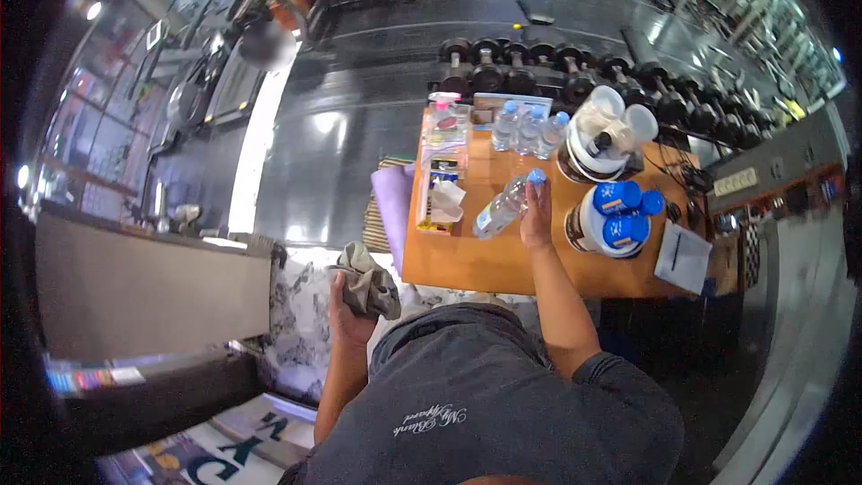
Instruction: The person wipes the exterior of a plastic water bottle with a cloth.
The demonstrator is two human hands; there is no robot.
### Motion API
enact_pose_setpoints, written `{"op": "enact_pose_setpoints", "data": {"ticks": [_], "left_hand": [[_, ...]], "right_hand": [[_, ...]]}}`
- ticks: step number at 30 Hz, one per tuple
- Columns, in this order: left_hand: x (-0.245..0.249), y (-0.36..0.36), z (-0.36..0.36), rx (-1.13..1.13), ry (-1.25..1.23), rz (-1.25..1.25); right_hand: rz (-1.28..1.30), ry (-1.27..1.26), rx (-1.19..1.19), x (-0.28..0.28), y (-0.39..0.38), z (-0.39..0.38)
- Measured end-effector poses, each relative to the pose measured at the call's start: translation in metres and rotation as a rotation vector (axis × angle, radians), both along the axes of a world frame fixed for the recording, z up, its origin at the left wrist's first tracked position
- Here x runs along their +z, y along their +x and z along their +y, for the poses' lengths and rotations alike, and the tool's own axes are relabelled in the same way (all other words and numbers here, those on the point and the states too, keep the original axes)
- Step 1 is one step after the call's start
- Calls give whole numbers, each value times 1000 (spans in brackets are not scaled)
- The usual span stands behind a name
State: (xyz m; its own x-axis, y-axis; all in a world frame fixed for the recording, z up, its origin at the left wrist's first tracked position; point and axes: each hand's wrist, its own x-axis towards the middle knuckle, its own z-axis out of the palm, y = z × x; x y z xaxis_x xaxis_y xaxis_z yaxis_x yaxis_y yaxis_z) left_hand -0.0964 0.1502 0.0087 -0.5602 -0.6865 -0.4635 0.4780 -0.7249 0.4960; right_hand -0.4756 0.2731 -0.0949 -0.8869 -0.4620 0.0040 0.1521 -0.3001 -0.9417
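Note:
My right hand [536, 220] is closed around the upper part of a clear plastic water bottle [503, 207] with a blue cap. The bottle leans over the wooden table [467, 260], its base toward the left. Off the table's left side, my left hand [348, 319] grips a crumpled grey-green cloth [366, 283]. Several similar water bottles [530, 133] stand at the back of the table. To the right of my right hand are a tub with blue-lidded containers [620, 224] on it and another tub [584, 166] carrying pale cups.
A tissue box [440, 207] and a clear container [446, 130] line the table's left side. White papers [682, 256] lie at its right corner. A purple rolled mat [392, 211] stands against the left edge. Behind the table is a dumbbell rack [557, 67].

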Motion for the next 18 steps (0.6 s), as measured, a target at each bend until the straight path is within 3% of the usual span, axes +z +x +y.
{"op": "enact_pose_setpoints", "data": {"ticks": [3, 5, 9, 12, 18], "left_hand": [[-2, -7, -22, -102, 28, 0], [0, -13, -36, -171, 30, 0], [0, -14, -69, -344, 35, 31], [-1, -13, -93, -447, 28, 85], [16, -25, -134, -654, -113, 168]], "right_hand": [[-47, 2, 1, 6, 13, 6], [-173, -12, 115, 33, 36, 8], [-162, -99, 72, 76, 87, 0], [171, 102, 113, 106, 118, -2], [142, 59, 93, 168, 190, -14]]}}
